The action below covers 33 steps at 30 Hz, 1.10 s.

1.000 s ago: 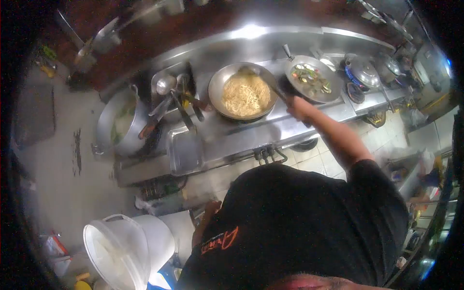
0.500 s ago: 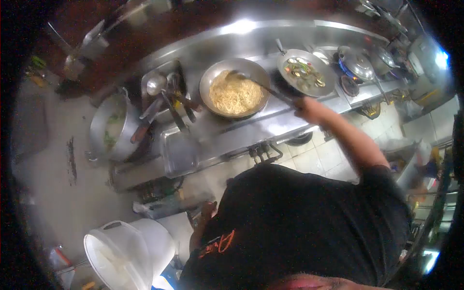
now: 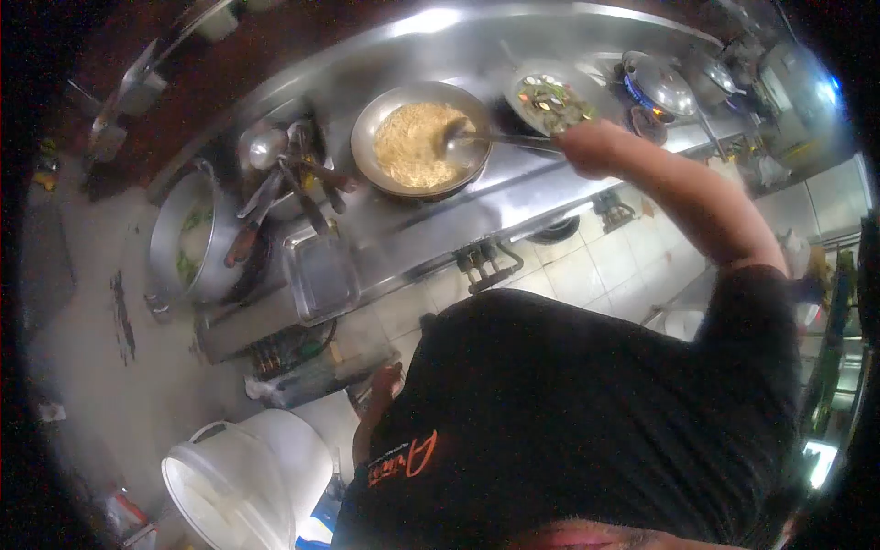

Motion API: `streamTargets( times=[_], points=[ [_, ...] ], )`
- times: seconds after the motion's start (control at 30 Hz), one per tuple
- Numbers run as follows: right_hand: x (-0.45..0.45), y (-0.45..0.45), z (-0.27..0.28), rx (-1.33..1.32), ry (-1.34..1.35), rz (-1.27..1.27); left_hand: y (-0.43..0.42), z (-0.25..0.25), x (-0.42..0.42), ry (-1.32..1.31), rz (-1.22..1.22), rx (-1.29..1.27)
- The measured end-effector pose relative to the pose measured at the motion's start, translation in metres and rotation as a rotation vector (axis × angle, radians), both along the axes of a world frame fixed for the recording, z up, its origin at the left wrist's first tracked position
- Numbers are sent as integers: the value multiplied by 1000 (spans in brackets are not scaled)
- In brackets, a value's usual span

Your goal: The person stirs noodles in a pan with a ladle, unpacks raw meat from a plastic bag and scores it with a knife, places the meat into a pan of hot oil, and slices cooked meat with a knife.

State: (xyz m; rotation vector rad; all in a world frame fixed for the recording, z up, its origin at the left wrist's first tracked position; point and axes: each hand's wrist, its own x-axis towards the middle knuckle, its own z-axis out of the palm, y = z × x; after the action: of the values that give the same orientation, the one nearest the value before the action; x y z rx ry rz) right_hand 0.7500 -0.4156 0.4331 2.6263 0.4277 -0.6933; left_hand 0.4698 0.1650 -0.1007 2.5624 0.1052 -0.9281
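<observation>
My right hand (image 3: 587, 148) is closed round the handle of a long ladle (image 3: 513, 140). The ladle's bowl rests at the right side of noodles (image 3: 411, 145) in a wok (image 3: 367, 170). Just behind my right hand lies a second pan (image 3: 594, 89) with vegetables (image 3: 553, 101) in it, partly hidden by the hand. My left hand (image 3: 387, 379) hangs low beside my body, small and blurred, and its fingers cannot be made out.
A large pot (image 3: 168, 234) with greens stands at the left. Beside it are ladles (image 3: 266, 149) and a rectangular metal tray (image 3: 321, 275). A lidded pot (image 3: 665, 84) sits over a flame at the right. A white bucket (image 3: 275, 458) stands at the lower left.
The ladle's bowl has moved from the back of the wok to its right side. My right arm has swung outward, and the hand now overlaps the second pan's edge. The whole view has shifted.
</observation>
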Motion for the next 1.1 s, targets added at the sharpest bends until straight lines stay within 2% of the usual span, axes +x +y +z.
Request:
streamTargets(
  times=[0.03, 0.1, 0.2, 0.23, 0.3, 0.4, 0.47, 0.5, 0.57, 0.63, 0.73, 0.77, 0.8, 0.87, 0.9, 0.97, 1.03, 1.1],
  points=[
    [-1, 13, 5, 54, -3, -51, -1, 3, 4, 27, -4, -10],
    [3, 7, 17, 202, -33, -47, -1, -26, 1, -148, 50, 20],
    [4, -8, 64, -27, 36, 107, 0, -25, -10, -295, 93, -10],
    [10, -20, 65, -105, 72, 239, -2, -17, -10, -329, 97, -33],
    [9, -16, 71, -153, 139, 150, -8, 2, -7, -182, 58, 52],
    [12, 1, 29, 23, 132, 9, 7, -16, -22, -242, -99, -156],
    [16, -12, -28, 221, 6, -52, 11, -26, -31, -357, -214, -302],
    [21, -18, -41, 318, -65, -73, 12, -24, -33, -400, -249, -326],
    [9, -19, -44, 505, -149, -170, -1, -1, -34, -381, -307, -147],
    [6, -17, -76, 647, -192, -327, -10, 11, -36, 30, 44, -20],
    [-1, 28, -128, 989, -105, -680, 0, -9, -41, -221, -500, -23],
    [-13, 43, -134, 1223, -25, -796, -2, -13, -41, -249, -473, -24],
    [-18, 56, -125, 1303, 122, -993, -6, -11, -40, -276, -444, -25],
    [-21, 50, -129, 1465, 196, -982, -18, 17, -33, -401, -415, -70],
    [-30, 48, -117, 1389, 167, -915, -26, 49, -26, -495, -419, -115],
    [-49, 40, -67, 1233, 108, -776, -31, 57, -18, -399, -240, -139],
    [-61, 27, -45, 1220, 168, -802, -27, 15, -18, -5, 126, -95],
    [-70, 24, -34, 1191, 219, -794, -26, 8, -26, 35, 288, -175]
  ],
)
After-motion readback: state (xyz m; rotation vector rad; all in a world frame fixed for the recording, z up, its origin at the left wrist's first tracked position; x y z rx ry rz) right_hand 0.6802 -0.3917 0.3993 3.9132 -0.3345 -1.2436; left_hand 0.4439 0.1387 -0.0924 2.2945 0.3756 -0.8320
